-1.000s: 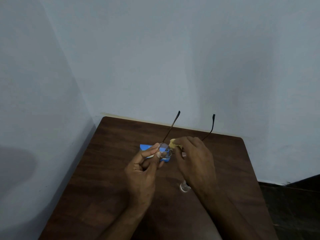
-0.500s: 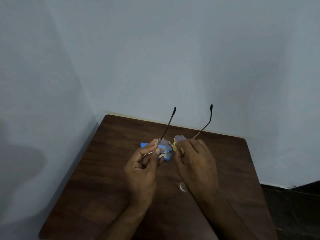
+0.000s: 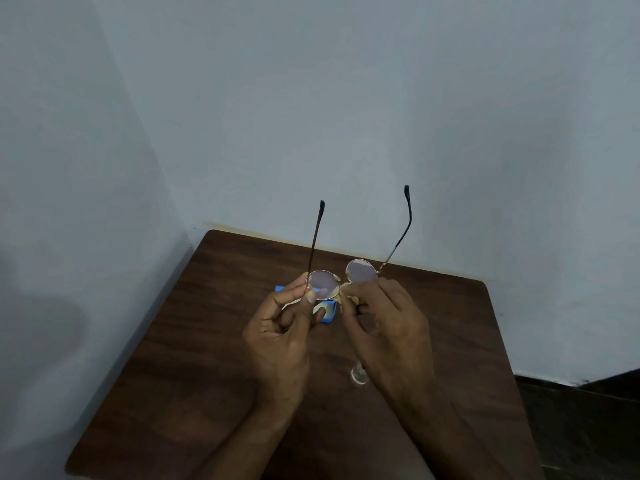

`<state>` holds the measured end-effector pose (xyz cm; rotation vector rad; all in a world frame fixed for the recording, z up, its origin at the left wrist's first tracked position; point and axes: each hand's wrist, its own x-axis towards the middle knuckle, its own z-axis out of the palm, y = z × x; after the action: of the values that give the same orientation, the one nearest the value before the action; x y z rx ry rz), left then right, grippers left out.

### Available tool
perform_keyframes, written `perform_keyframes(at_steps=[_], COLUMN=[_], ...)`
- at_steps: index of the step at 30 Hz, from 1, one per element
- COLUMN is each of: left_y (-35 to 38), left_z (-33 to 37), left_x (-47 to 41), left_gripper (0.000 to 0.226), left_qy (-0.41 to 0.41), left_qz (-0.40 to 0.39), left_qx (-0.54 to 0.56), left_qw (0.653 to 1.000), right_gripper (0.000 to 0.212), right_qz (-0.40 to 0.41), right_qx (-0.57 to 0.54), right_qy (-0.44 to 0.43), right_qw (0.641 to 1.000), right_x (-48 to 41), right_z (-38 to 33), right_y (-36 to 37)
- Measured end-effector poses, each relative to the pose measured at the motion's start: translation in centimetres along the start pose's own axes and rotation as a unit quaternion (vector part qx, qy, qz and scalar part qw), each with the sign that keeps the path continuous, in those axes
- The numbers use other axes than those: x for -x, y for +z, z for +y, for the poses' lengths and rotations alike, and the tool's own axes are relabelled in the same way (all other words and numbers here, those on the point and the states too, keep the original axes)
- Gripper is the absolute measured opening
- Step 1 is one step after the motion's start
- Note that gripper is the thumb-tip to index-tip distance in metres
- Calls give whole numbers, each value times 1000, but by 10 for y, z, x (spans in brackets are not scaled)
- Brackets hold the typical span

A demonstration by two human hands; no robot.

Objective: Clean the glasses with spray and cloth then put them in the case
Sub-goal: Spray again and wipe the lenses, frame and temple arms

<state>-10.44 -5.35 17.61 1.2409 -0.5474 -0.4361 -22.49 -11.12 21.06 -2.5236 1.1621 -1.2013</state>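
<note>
Now our left hand (image 3: 280,337) pinches the glasses (image 3: 360,271) by the left rim while our right hand (image 3: 388,327) pinches the yellow cloth (image 3: 353,299) at the bridge.

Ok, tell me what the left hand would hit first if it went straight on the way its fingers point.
Probably nothing until the wall: the left hand, pinching the glasses, points up and away, seemingly passing over the blue case. Depth is unclear.

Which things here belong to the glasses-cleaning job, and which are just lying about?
Job: glasses, pinched by the left hand; yellow cloth, in the right hand; blue case; small clear bottle, likely the spray.
Not the job: brown table; wall.
</note>
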Motion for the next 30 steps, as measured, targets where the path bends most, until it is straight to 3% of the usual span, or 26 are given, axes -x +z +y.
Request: perform_keyframes(at_steps=[4, 11, 15, 18, 24, 30], left_y=[2, 2, 1, -1, -3, -5], left_z=[4, -1, -4, -6, -11, -19], left_x=[6, 10, 12, 12, 14, 12], left_gripper=[23, 24, 23, 22, 21, 26], left_qy=[-5, 5, -22, -20, -33, -56], left_qz=[5, 6, -6, -13, -30, -28], left_qx=[19, -8, 40, 39, 46, 36], left_qw=[1000, 1000, 999, 999, 998, 997], right_gripper=[15, 22, 50, 40, 19, 20], right_qz=[62, 9, -10, -33, -22, -51], right_qx=[11, 64, 134, 86, 80, 9], right_qy=[23, 5, 50, 3, 47, 67], right_qw=[998, 998, 990, 996, 995, 996], right_x=[-6, -5, -9, -5, -10, -5], right_z=[9, 16, 34, 30, 38, 41], right_y=[-12, -5, 2, 4, 5, 13])
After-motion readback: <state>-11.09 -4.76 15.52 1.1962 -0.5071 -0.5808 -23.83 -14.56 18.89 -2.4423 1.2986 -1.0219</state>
